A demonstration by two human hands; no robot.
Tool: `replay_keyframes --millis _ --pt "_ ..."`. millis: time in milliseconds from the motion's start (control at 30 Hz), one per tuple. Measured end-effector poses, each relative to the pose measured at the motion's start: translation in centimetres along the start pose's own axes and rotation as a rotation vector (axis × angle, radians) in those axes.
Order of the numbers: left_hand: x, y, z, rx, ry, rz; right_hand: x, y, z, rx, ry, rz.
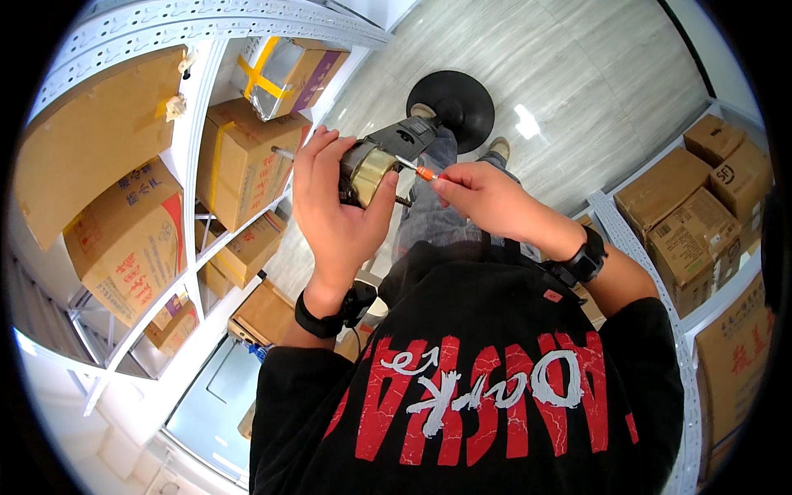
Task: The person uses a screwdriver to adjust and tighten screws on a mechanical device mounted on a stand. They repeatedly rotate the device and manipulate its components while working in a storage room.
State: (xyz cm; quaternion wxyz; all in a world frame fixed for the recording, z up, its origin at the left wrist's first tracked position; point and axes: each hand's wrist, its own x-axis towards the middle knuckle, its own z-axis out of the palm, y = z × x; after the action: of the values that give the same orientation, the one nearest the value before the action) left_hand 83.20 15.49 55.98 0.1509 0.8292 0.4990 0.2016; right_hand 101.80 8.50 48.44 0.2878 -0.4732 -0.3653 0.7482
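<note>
My left hand is wrapped round the motor head of what looks like a standing fan, its thumb on the brass-coloured casing. A dark threaded shaft sticks out of the casing below my thumb. My right hand grips a screwdriver with an orange and red handle. The screwdriver's metal blade points left at the edge of the casing; whether its tip touches a screw cannot be made out. Beyond the motor head runs a dark grey neck, with a round black base on the floor.
White metal shelving with cardboard boxes stands close on my left. Another rack on the right holds several cartons. My legs are beside the fan on the grey floor. A light blue panel lies at lower left.
</note>
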Motion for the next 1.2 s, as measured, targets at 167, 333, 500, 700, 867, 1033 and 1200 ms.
replay_keyframes --millis 167,333,500,700,867,1033,1200 --pt "0.5 -0.3 0.3 -0.038 -0.004 0.038 1.1 -0.4 -3.5 0.370 -0.262 0.298" --pt "0.4 0.0 -0.2 -0.012 0.007 0.022 0.3 0.1 -2.0 -0.063 0.162 -0.239" --pt "0.1 0.3 -0.1 -0.017 0.014 0.052 -1.5 0.0 -0.2 -0.870 0.532 -0.567" --pt "-0.2 0.8 0.2 -0.034 0.044 0.042 -1.2 0.9 1.6 -0.969 0.671 -0.539" --pt "-0.2 0.3 0.0 -0.043 0.034 0.076 -1.0 0.6 1.5 -0.724 0.506 -0.410" --pt "0.0 -0.3 0.5 -0.055 0.059 0.035 -0.6 -1.0 0.3 -0.558 0.309 -0.216" --pt "0.2 -0.7 0.2 -0.082 0.045 0.061 0.5 1.0 0.6 -0.365 0.206 -0.303"
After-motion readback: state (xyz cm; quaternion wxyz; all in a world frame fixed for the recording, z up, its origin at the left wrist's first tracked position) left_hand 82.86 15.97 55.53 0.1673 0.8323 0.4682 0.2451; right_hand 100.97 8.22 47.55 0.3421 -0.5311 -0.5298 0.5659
